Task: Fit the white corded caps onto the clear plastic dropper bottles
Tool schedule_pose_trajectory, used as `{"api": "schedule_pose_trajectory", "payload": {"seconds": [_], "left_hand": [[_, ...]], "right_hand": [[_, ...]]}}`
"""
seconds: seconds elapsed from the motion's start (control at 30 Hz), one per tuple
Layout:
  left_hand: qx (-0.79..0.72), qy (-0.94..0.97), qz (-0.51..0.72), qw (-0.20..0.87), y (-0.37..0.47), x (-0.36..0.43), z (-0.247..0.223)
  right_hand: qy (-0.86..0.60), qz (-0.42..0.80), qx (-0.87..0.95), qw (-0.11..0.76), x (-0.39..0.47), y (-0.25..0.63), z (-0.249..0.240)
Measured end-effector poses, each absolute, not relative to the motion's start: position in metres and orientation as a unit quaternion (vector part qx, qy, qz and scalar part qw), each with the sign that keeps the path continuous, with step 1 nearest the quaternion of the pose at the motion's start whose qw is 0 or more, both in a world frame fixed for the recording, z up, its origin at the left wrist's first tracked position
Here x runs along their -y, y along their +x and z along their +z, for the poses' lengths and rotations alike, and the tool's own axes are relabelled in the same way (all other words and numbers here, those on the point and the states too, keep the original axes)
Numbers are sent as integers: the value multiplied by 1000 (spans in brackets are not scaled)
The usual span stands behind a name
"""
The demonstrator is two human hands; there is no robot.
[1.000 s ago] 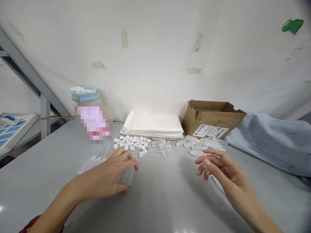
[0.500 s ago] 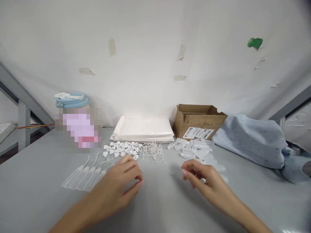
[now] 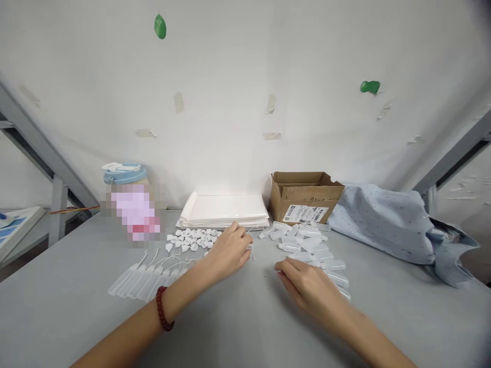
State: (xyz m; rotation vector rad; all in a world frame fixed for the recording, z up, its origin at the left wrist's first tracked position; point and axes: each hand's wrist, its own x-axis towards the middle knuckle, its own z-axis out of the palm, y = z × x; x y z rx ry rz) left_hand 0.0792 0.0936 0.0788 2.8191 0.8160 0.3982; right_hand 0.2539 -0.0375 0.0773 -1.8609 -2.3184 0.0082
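Translucent plastic, the corded tubes [image 3: 138, 282] lie side by side at the left of the worktop [image 3: 238, 327], their long axes slanting away from the person and rightward. Next come the small white caps [image 3: 192, 238], loosely heaped in front of a stack of white mailers [image 3: 228, 208]. The left hand [image 3: 230, 250] reaches over the right part of that heap, its fingers bent down at the pale cords [image 3: 251, 247], whose loose ends show past it; whether it pinches one I cannot tell. The cords lie ahead and to the left of the right hand [image 3: 301, 283], so the left is clearly nearer. The right is half curled, its grip unclear, just beside the loose tubes [image 3: 289, 247], which lie mostly crosswise in front of the cardboard box [image 3: 307, 193].
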Motion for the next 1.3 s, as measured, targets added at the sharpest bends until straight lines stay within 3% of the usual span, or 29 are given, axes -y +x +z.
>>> {"api": "schedule_pose_trajectory", "payload": {"seconds": [0.13, 0.3, 0.47, 0.7, 0.9, 1.3], "left_hand": [[-276, 946, 144, 92, 86, -95, 73], [-304, 927, 190, 112, 71, -78, 78], [-351, 867, 269, 230, 48, -63, 83], [-452, 762, 272, 375, 31, -56, 87], [-450, 685, 270, 505, 25, -55, 86], [-431, 682, 250, 536, 22, -42, 88]], "right_hand": [[-635, -115, 757, 98, 27, 270, 66], [-624, -169, 757, 91, 19, 278, 57], [-627, -180, 755, 66, 17, 280, 54], [-634, -206, 742, 77, 11, 284, 40], [-629, -187, 750, 83, 8, 279, 36], [-616, -186, 761, 83, 7, 283, 39]]}}
